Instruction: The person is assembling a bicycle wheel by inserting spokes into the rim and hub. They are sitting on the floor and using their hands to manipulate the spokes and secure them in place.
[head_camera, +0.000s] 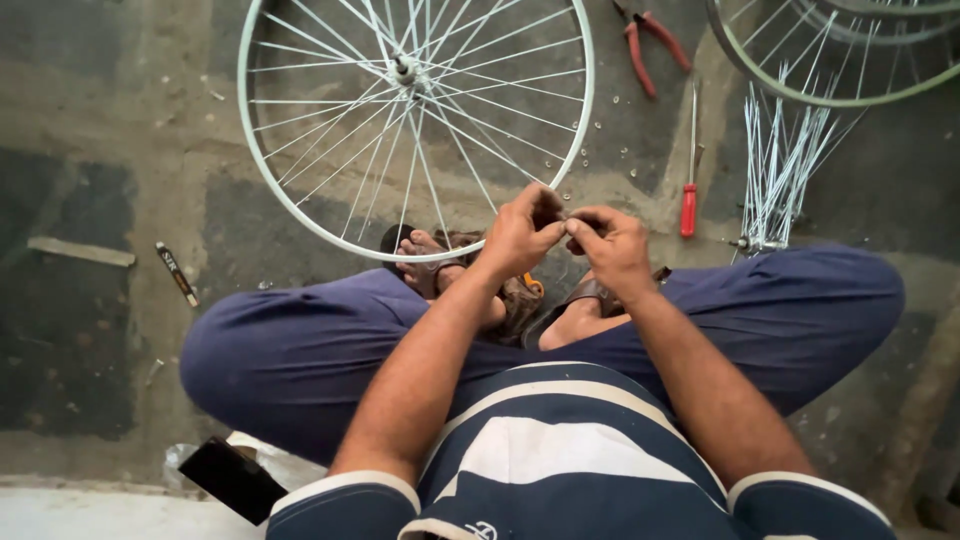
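From my remote feed, looking down over a person seated cross-legged on a stained concrete floor (120, 130): my left hand (520, 232) and right hand (612, 245) meet fingertip to fingertip just above the crossed ankles, both pinched around a small item too tiny and too hidden by the fingers to identify. The silver spoked bicycle wheel rim (300, 210) lies flat on the floor directly beyond the hands, its near edge passing just under the left knuckles, its hub (404, 70) well ahead. To the right of the hands, a red-handled screwdriver (689, 205) lies near the right hand, pointing away. Further right, a loose bundle of thin silver spokes (775, 170) fans out from beside the right knee. Red-handled pliers (650, 45) rest at the top, between the wheel and a second silver rim (800, 95) in the upper right corner. Small metal nipples (610, 150) dot the floor beside the first wheel. A small dark tube (176, 272) lies well off to the left
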